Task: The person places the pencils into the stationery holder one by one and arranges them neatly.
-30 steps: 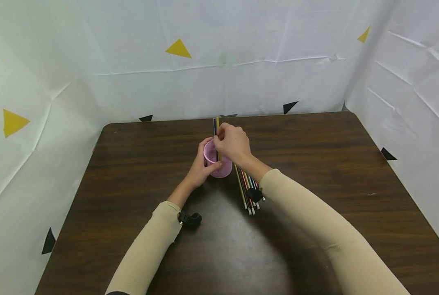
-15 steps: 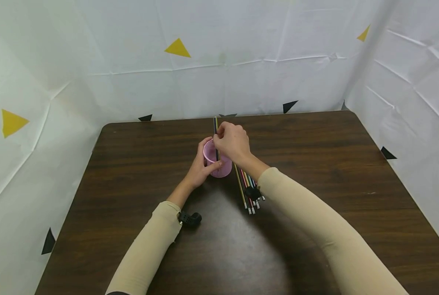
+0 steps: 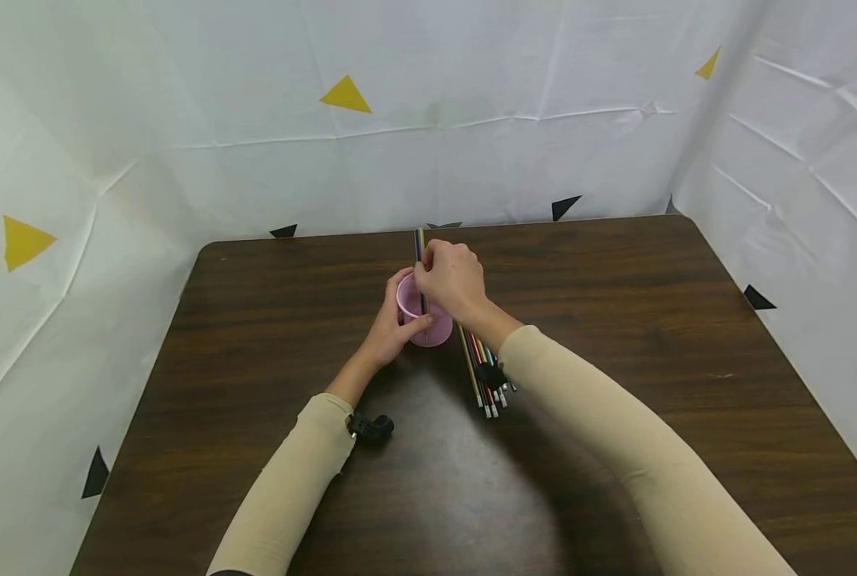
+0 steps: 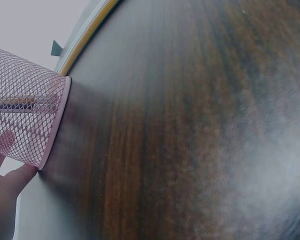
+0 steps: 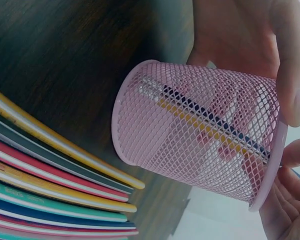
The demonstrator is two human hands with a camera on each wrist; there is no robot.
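- Two hands met at a pink mesh cup [image 3: 424,314] that stood upright near the middle of the dark wooden tabletop [image 3: 615,320], a little toward its far edge.
- The left hand [image 3: 392,324] was curled round the cup's near-left side, thumb laid across the front of the mesh and fingers round its far side.
- The right hand [image 3: 453,280] hovered over the cup's rim, its fingertips pinching two pencils [image 3: 420,244], one dark and one yellow, held nearly upright with their lower ends already down inside the cup.
- In the right wrist view those two pencils [image 5: 205,117] showed through the mesh, slanting across the inside of the cup [image 5: 200,130].
- A row of coloured pencils [image 3: 482,376] lay flat on the tabletop just to the right of the cup, side by side and touching, partly under the right forearm.
- Both arms wore beige sleeves [image 3: 291,480].
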